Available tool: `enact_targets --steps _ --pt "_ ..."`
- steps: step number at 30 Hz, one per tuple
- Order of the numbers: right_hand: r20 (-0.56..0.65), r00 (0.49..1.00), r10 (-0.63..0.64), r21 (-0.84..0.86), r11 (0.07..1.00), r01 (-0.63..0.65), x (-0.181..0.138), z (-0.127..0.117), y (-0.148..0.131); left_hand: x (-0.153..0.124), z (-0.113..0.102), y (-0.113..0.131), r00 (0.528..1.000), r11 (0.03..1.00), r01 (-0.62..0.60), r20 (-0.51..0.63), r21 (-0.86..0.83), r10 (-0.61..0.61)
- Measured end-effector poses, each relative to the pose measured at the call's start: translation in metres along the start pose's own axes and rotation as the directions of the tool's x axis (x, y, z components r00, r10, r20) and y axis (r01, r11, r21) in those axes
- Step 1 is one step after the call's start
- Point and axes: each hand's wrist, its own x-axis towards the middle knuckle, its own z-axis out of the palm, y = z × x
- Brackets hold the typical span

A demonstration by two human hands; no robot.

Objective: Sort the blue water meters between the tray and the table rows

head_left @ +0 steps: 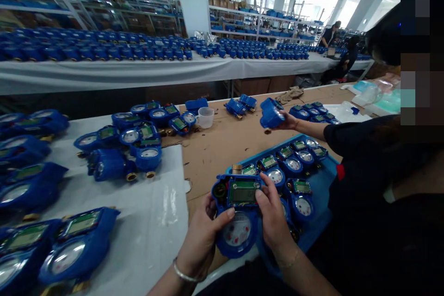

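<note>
A blue water meter [236, 235] with a round dial and an exposed green display board is held up before me in both hands. My left hand [202, 236] is wrapped round its left side, thumb lying at the top of the dial. On the other side my right hand [273, 212] grips the right edge, with the thumb beside the display. My fingers behind the meter are hidden. Just beyond it, a blue tray [321, 194] holds several similar meters [302, 203], partly covered by the one I hold.
At the right a co-worker's hand [288, 121] holds another blue meter [271, 113]. More meters [79, 243] stand on the white-covered table [163, 222] at left. A clear plastic cup [206, 117] stands on the cardboard [222, 141]. Rows of meters [114, 51] line a table behind.
</note>
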Motion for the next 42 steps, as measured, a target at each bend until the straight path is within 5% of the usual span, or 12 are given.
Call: enact_targets --steps 6,11,14,18,22,25,28,30,33,37,42 --pt "0.025 0.997 -0.068 -0.162 0.984 0.071 -0.005 -0.011 -0.002 -0.010 0.016 0.001 0.997 0.999 0.024 -0.071 0.025 -0.022" --pt "0.093 0.994 -0.049 0.071 0.997 0.042 -0.016 -0.017 0.006 -0.001 0.034 0.000 0.992 0.994 0.105 -0.066 0.002 -0.105" --pt "0.019 0.998 -0.061 0.252 0.966 0.054 -0.016 -0.028 0.013 0.016 0.045 -0.013 0.993 0.992 0.113 -0.033 0.055 -0.111" --pt "-0.143 0.990 -0.001 0.520 0.851 0.076 -0.002 -0.063 0.007 0.036 0.066 -0.033 0.984 0.986 0.086 0.143 0.143 -0.106" --pt "-0.249 0.968 -0.031 0.531 0.832 0.163 0.010 -0.107 -0.004 0.046 0.090 -0.042 0.917 0.972 0.115 0.353 0.207 -0.184" --pt "-0.365 0.931 -0.019 0.515 0.829 0.218 0.016 -0.143 -0.002 0.058 0.102 -0.055 0.852 0.948 -0.008 0.498 0.319 -0.161" --pt "-0.525 0.851 0.023 0.475 0.837 0.271 0.029 -0.185 0.002 0.080 0.114 -0.084 0.784 0.756 -0.312 0.605 0.576 -0.137" --pt "-0.604 0.797 0.004 0.418 0.853 0.313 0.043 -0.216 0.001 0.097 0.128 -0.108 0.720 0.487 -0.552 0.681 0.677 -0.130" --pt "-0.646 0.758 -0.085 0.293 0.890 0.350 0.067 -0.258 -0.008 0.123 0.153 -0.141 0.604 0.160 -0.773 0.789 0.614 -0.113" --pt "-0.607 0.783 -0.137 0.182 0.935 0.305 0.098 -0.297 -0.010 0.148 0.171 -0.166 0.575 -0.030 -0.817 0.810 0.576 -0.115" --pt "-0.597 0.798 -0.078 0.174 0.959 0.224 0.129 -0.321 0.019 0.159 0.164 -0.178 0.594 -0.090 -0.804 0.800 0.587 -0.084"
